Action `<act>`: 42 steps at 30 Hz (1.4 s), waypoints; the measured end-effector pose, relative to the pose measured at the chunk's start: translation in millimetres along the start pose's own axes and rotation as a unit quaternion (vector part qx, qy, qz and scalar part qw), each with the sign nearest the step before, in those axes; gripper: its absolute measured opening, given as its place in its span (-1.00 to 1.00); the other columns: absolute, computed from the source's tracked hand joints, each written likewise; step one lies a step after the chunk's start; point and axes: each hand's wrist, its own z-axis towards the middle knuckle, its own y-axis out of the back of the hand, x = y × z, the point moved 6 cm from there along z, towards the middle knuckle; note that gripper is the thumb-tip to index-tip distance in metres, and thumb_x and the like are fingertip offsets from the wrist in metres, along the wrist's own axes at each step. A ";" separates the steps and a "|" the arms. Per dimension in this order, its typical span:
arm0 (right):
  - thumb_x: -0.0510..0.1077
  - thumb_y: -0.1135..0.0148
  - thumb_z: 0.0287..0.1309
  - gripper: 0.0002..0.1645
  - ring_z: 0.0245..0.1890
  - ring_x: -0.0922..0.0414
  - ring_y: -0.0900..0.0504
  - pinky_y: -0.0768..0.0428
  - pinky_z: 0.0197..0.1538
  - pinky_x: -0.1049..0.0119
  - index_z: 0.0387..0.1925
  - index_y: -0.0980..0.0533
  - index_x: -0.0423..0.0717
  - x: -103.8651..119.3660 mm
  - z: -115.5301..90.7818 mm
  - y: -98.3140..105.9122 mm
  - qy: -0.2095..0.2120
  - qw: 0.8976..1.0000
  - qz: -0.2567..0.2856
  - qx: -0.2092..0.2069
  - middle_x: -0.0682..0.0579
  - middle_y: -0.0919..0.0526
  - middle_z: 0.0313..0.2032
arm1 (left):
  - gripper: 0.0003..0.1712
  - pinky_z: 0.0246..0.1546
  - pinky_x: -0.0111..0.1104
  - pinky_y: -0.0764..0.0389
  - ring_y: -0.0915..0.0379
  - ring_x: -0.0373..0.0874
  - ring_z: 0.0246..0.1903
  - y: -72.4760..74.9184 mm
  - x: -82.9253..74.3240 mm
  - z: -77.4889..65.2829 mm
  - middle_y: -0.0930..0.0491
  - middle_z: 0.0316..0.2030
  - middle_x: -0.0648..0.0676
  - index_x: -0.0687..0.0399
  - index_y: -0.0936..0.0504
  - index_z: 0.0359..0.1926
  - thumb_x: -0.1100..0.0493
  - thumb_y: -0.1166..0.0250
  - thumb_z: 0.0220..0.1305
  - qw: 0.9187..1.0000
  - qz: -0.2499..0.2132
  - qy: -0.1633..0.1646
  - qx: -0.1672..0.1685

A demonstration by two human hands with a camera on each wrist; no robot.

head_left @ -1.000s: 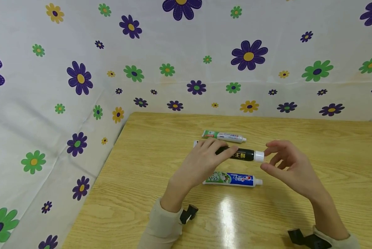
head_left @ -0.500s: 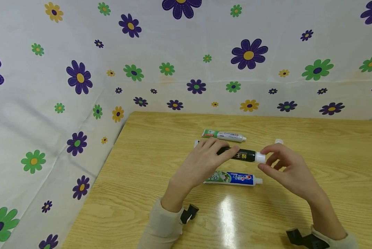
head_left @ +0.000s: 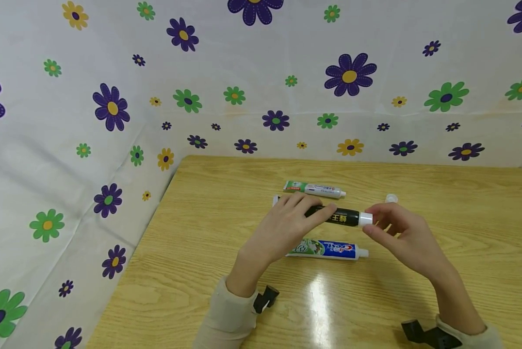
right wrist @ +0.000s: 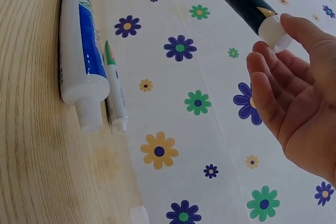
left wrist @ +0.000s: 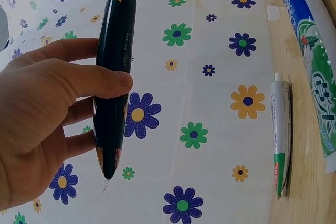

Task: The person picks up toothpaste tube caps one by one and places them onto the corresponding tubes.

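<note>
Black tube: held raised over table, between small tube (far) and blue tube (near) | Left hand: tube body gripped between thumb and fingers | Right hand: end cap, at tube's right end, pinched by thumb and fingertips | Loose cap: seen on table, right of small tube
</note>
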 end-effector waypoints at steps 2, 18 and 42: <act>-0.42 -0.34 0.14 -0.64 -0.43 0.28 -0.54 -0.53 -0.43 0.46 -0.03 -0.57 -0.12 -0.5 -0.1 0.1 -0.002 1.000 0.001 -0.001 0.16 -0.58 -0.37 | -0.51 0.10 -0.19 -0.52 -0.48 -0.08 0.07 0.4 -0.5 0.6 -0.59 0.04 -0.02 -0.14 -0.51 0.27 0.27 -0.27 0.37 1.000 0.002 -0.001 0.000; -0.22 -0.09 0.44 -0.82 -0.49 0.11 -0.59 -0.61 -0.45 0.33 -0.26 -0.59 -0.16 -9.2 -0.3 -3.3 -0.072 0.997 0.007 0.012 0.04 -0.66 -0.43 | -0.55 0.07 -0.21 -0.54 -0.49 -0.09 0.06 -0.8 -5.3 2.5 -0.58 0.03 -0.02 -0.15 -0.50 0.26 0.28 -0.21 0.42 0.999 0.028 -0.015 -0.003; -0.54 -0.36 0.01 -0.31 -0.41 0.24 -0.62 -0.56 -0.45 0.38 0.15 -0.31 -0.19 0.3 -1.4 -0.5 0.015 0.998 0.045 0.029 0.15 -0.50 -0.10 | -0.43 0.14 -0.16 -0.52 -0.47 -0.05 0.10 -2.4 1.5 -0.6 -0.57 0.07 0.02 -0.13 -0.51 0.29 0.32 -0.33 0.30 1.000 -0.014 0.004 0.010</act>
